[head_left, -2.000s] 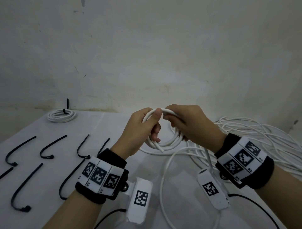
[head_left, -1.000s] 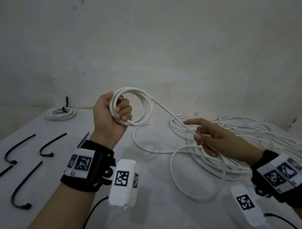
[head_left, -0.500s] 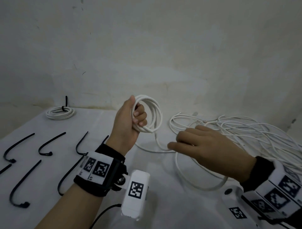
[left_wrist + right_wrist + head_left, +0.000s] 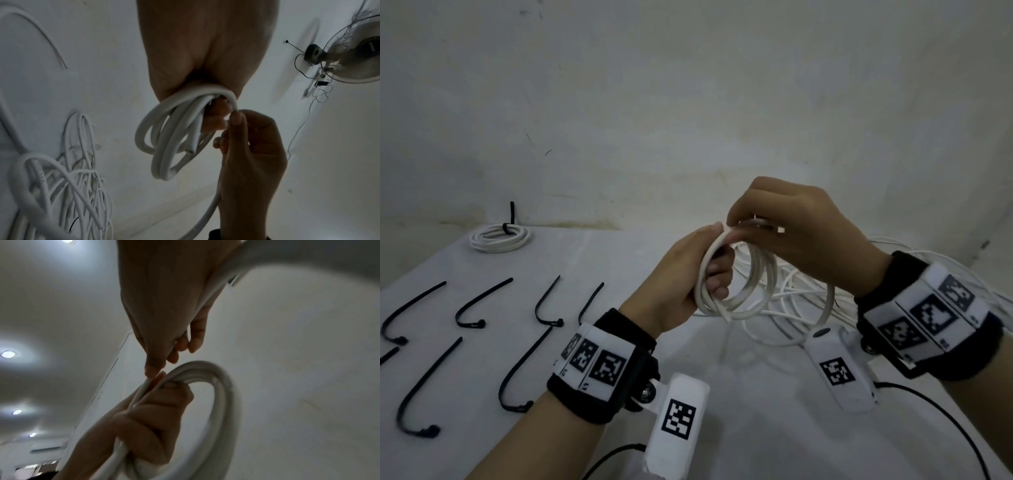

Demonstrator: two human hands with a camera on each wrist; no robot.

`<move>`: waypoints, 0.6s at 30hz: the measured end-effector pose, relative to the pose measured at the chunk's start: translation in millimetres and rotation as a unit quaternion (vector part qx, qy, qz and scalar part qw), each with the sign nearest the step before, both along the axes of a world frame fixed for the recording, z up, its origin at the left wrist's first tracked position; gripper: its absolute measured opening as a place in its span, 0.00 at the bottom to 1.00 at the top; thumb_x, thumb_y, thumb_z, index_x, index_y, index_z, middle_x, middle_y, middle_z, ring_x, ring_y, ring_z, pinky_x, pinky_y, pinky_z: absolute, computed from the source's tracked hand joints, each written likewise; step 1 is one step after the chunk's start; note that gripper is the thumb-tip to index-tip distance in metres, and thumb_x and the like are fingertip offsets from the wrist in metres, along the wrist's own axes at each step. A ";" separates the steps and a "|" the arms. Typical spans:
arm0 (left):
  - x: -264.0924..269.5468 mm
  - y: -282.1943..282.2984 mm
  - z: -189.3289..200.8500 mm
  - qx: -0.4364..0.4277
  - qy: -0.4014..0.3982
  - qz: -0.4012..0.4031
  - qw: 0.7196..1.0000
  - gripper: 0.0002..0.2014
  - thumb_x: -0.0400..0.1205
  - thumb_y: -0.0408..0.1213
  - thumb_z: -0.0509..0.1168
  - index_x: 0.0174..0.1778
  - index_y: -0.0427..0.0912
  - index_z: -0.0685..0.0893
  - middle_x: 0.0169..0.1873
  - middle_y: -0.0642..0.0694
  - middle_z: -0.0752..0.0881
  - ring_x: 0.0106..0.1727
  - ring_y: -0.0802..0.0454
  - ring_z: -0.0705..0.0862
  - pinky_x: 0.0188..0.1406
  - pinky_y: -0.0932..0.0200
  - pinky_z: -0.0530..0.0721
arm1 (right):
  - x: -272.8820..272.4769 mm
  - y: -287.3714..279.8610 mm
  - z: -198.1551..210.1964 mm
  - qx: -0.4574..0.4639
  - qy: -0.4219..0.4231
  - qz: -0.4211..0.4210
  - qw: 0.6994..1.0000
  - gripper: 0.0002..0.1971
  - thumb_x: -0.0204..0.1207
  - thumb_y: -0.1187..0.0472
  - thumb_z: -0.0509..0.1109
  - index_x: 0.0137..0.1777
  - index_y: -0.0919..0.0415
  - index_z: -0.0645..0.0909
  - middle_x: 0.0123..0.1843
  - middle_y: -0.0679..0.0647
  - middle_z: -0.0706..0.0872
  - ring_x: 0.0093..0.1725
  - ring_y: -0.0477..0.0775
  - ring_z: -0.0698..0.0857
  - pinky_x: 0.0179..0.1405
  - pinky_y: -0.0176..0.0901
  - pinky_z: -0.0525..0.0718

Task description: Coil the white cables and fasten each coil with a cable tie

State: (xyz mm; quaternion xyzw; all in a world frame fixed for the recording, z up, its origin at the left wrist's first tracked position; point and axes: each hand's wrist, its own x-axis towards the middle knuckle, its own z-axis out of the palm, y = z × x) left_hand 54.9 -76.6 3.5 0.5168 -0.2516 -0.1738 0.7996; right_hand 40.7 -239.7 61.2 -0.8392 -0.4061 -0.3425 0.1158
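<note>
On a pale desk (image 4: 619, 260) set against a plain, scuffed wall (image 4: 688, 102), a person's two hands work above the surface. The largest thing on the desk is a loose tangle of white cable (image 4: 914, 274) spread along the right side, behind and below the right wrist. On the left, black cable ties (image 4: 482, 301) lie apart from one another in two rough rows, each one curved like a hook. At the far left corner, near the wall, a finished coil (image 4: 500, 237) lies flat, with a black tie (image 4: 512, 219) cinched round it and the tie's tail pointing up.

Nothing blocks the hands in the head view, though the right hand covers the top of the coil being made. That coil (image 4: 739, 274) is held in the air above the middle of the desk, standing roughly upright on edge with its open ring toward the camera. The left hand (image 4: 681, 284) grips its left side, fingers (image 4: 717, 274) curled through the ring. A cut end (image 4: 726, 317) of cable pokes out at the bottom. The right hand (image 4: 801, 233) sits at the top of the coil, thumb and forefinger pinching the strand, and the cable runs on from it in a wide loop down toward the tangle. Both wrists wear black bands with square-patterned markers.
</note>
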 end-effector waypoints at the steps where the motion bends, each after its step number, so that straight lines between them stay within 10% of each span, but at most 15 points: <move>1: 1.7 1.7 0.0 -0.006 0.012 0.002 1.000 0.17 0.88 0.43 0.49 0.33 0.42 0.67 0.20 0.51 0.64 0.17 0.59 0.63 0.16 0.67 0.69 | 2.9 -4.3 -0.4 0.028 0.001 0.001 1.000 0.05 0.76 0.63 0.73 0.45 0.65 0.86 0.39 0.52 0.81 0.34 0.43 0.75 0.37 0.26 0.72; 12: 3.4 2.3 -1.6 -0.076 0.056 -0.035 0.995 0.25 0.76 0.62 0.54 0.23 0.44 0.71 0.16 0.54 0.59 0.12 0.64 0.58 0.09 0.73 0.58 | 13.0 -10.4 -38.1 0.151 -0.001 -0.004 0.989 0.15 0.79 0.64 0.66 0.64 0.63 0.84 0.45 0.55 0.87 0.39 0.47 0.84 0.41 0.28 0.81; 18: 5.8 7.5 -2.2 -0.097 0.045 -0.011 0.994 0.12 0.77 0.34 0.63 0.27 0.45 0.72 0.18 0.54 0.62 0.13 0.65 0.59 0.10 0.73 0.59 | 8.0 -0.7 -54.1 0.167 0.092 -0.005 0.982 0.30 0.74 0.57 0.72 0.76 0.57 0.71 0.49 0.58 0.82 0.39 0.56 0.83 0.39 0.53 0.86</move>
